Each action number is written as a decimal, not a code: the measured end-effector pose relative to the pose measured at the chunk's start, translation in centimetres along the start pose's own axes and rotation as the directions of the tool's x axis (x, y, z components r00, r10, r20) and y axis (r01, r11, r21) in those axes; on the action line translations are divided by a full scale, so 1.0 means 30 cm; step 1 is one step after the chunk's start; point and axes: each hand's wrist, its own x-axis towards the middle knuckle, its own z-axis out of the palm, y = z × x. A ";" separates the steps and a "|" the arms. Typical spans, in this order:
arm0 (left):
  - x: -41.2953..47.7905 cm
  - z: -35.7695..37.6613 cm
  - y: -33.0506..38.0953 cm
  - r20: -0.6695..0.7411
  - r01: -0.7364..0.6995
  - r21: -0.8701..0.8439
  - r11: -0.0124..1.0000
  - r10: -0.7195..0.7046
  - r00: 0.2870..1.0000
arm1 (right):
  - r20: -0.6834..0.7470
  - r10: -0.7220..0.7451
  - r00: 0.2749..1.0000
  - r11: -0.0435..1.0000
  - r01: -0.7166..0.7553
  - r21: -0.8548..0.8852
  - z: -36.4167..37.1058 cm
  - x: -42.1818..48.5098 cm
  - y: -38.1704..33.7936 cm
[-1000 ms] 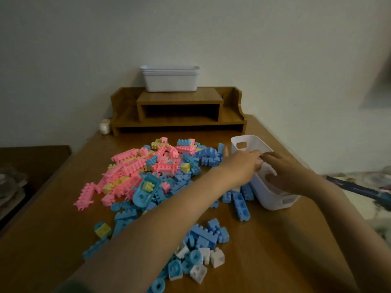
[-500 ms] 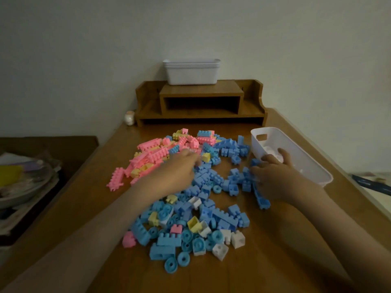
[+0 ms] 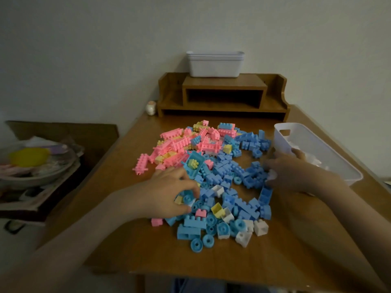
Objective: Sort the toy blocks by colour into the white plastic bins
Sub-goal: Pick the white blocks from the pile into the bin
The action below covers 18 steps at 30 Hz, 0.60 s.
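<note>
A mixed pile of toy blocks covers the middle of the wooden table: pink blocks at the far left, blue blocks in the centre, and white blocks and blue wheels at the near edge. A white plastic bin stands at the right with white pieces inside. My left hand lies on the near left of the pile, fingers curled over small blocks. Beside the bin, my right hand pinches a white block.
A wooden desk shelf stands against the wall with stacked white bins on top. A small pale figurine sits left of it. A side table at the left holds a bowl with clutter.
My left hand has drawn back from the middle of the pile to its near left part. My right hand has stayed by the bin. The view has shifted slightly.
</note>
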 end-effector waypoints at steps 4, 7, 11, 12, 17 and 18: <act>0.010 0.019 -0.004 -0.044 0.024 0.039 0.999 -0.023 0.999 | -0.067 -0.030 0.997 0.981 0.042 0.190 0.003 -0.003 -0.001; 0.013 0.028 -0.016 -0.074 0.043 0.022 0.999 -0.042 0.996 | -0.173 0.006 0.985 0.961 0.042 0.273 0.000 -0.011 0.000; 0.010 0.028 -0.043 -0.102 0.081 0.046 0.996 -0.076 0.992 | -0.272 -0.070 0.960 0.904 0.176 0.389 -0.015 -0.044 -0.040; 0.010 0.025 -0.048 -0.116 0.084 0.058 0.995 -0.077 0.990 | -0.267 -0.132 0.955 0.874 0.239 0.423 -0.019 -0.054 -0.060; 0.000 0.006 -0.053 -0.201 0.072 -0.043 0.996 -0.079 0.976 | -0.244 -0.521 0.818 0.740 0.575 0.348 0.015 -0.059 -0.171; -0.001 0.005 -0.055 -0.186 0.079 -0.053 0.995 -0.088 0.979 | -0.227 -0.556 0.799 0.738 0.601 0.306 0.031 -0.046 -0.188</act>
